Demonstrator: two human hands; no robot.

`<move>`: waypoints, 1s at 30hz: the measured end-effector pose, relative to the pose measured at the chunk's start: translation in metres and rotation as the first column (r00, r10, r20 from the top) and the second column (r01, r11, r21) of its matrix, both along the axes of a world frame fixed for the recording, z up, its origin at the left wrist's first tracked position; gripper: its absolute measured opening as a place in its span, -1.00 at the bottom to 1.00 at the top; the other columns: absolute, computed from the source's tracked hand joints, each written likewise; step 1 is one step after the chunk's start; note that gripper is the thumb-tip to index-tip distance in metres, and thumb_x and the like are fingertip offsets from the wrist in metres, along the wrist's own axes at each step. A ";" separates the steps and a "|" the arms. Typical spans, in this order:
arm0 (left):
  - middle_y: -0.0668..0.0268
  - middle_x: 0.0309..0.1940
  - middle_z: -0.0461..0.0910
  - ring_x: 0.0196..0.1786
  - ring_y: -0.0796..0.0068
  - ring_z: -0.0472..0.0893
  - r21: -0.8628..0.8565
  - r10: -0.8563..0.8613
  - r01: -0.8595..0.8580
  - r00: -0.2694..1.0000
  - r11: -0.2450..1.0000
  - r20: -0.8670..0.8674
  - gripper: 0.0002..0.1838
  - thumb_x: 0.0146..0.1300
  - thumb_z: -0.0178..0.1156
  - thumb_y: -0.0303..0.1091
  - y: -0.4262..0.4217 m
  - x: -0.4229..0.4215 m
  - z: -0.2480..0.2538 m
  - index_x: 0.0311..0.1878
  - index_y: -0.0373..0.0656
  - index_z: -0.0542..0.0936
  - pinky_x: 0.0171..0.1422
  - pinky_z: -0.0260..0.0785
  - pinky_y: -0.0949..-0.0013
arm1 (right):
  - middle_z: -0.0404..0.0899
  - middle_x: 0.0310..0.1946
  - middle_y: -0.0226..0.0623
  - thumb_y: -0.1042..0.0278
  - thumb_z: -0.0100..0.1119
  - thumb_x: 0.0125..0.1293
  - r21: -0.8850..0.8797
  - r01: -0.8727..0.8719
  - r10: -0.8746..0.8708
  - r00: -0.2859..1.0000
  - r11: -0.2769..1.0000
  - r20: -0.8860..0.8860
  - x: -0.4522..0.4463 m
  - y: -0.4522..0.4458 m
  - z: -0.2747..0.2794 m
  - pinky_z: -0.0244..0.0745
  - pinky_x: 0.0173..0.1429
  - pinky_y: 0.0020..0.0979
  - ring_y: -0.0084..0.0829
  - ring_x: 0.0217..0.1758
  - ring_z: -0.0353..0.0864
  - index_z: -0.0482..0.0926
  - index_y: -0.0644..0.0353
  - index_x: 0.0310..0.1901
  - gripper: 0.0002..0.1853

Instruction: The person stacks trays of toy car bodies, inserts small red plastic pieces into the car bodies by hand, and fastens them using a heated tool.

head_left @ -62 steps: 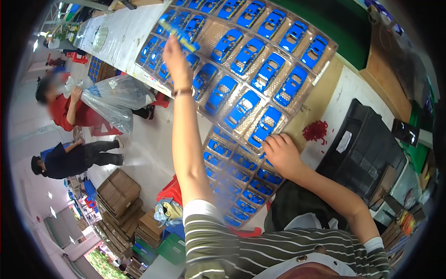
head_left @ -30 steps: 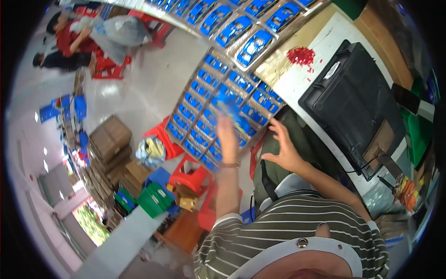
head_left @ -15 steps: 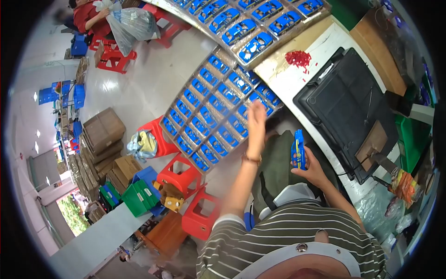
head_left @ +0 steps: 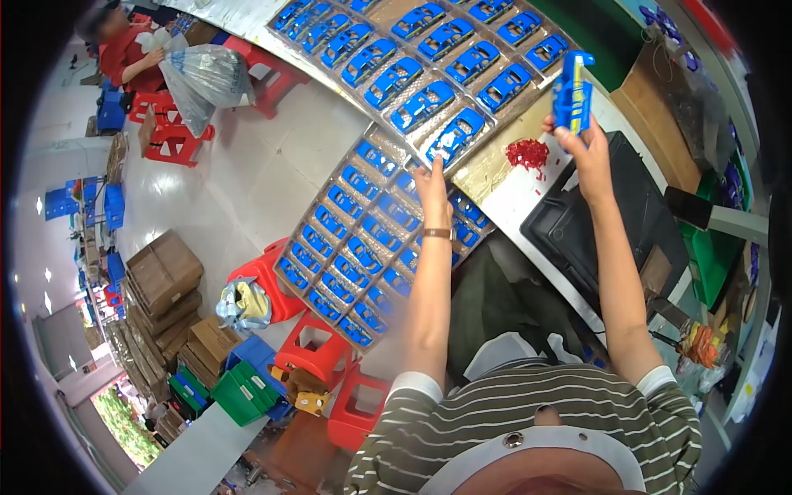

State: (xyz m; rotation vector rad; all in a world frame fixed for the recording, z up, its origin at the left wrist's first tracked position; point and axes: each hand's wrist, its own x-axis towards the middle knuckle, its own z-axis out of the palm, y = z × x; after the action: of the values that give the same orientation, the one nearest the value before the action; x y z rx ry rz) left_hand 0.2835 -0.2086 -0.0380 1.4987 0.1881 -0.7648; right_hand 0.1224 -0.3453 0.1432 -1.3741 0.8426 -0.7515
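Observation:
A blue toy car body with yellow markings (head_left: 572, 101) is held up in my right hand (head_left: 584, 153), above the table's right part. My left hand (head_left: 433, 194) is closed at the near corner of the upper clear tray (head_left: 493, 124), its fingertips on the rim beside the nearest blue car body (head_left: 456, 134). Rows of blue car bodies fill most of that tray's compartments. Below and to the left, a second tray (head_left: 290, 289) also holds rows of blue car bodies; my left forearm covers part of it.
Small red pieces (head_left: 526, 153) lie in a pile on the table. A black case (head_left: 627, 214) is right of them. Red stools (head_left: 313, 351), green crates (head_left: 246, 393) and cardboard boxes (head_left: 165, 268) are on the left. A person in red (head_left: 128, 56) holds a plastic bag (head_left: 206, 78).
My right hand has risen from near my lap to above the table with the car body. My left hand has moved from over the lower tray to the upper tray's corner and closed there.

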 end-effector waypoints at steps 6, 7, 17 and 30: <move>0.20 -0.05 0.36 -0.04 0.37 0.39 -0.135 0.136 -0.151 0.984 0.979 -0.114 -0.53 0.19 0.18 -0.24 0.001 0.017 0.042 0.08 -0.19 0.24 -0.04 0.33 0.07 | 0.46 -0.04 -0.37 0.02 0.20 0.14 0.001 0.293 -0.291 0.952 0.956 -0.088 -0.022 -0.080 -0.062 0.17 0.18 -0.34 -0.51 0.06 0.38 0.40 0.17 0.05 -0.48; 0.24 -0.08 0.33 -0.03 0.38 0.38 -0.093 0.113 -0.126 0.985 0.988 -0.132 -0.59 0.19 0.18 -0.24 0.008 0.029 0.051 0.00 -0.17 0.26 -0.01 0.34 0.06 | 0.45 -0.04 -0.39 -0.01 0.21 0.13 0.026 0.322 -0.318 0.944 0.946 -0.088 -0.023 -0.087 -0.067 0.15 0.18 -0.28 -0.52 0.06 0.36 0.40 0.12 0.05 -0.47; 0.23 -0.20 0.57 -0.17 0.33 0.62 -0.264 0.034 -0.078 0.985 0.961 -0.167 -0.67 0.19 0.22 -0.19 0.104 0.152 0.087 -0.10 -0.20 0.48 -0.16 0.57 0.23 | 0.42 -0.14 -0.30 0.04 0.16 0.19 0.582 0.103 -0.401 0.818 0.807 0.412 0.020 -0.091 -0.087 0.33 0.18 0.11 -0.26 -0.03 0.44 0.34 0.11 0.00 -0.56; 0.23 0.09 0.46 0.14 0.29 0.43 -0.629 0.270 -0.535 0.839 0.564 -0.472 -0.45 0.16 0.23 -0.06 0.089 0.114 0.001 0.15 -0.13 0.40 0.28 0.27 0.16 | 0.35 -0.02 -0.40 0.28 0.07 0.21 0.463 0.092 -0.220 0.948 0.882 0.230 0.068 0.072 -0.120 0.21 0.34 -0.09 -0.54 0.06 0.35 0.24 0.23 0.13 -0.52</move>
State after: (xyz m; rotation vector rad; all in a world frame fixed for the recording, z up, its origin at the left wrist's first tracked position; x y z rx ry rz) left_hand 0.3971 -0.1197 -0.0367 0.4803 0.4061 -0.5826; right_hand 0.1902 -0.2737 0.0237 -0.7724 0.8456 -0.7938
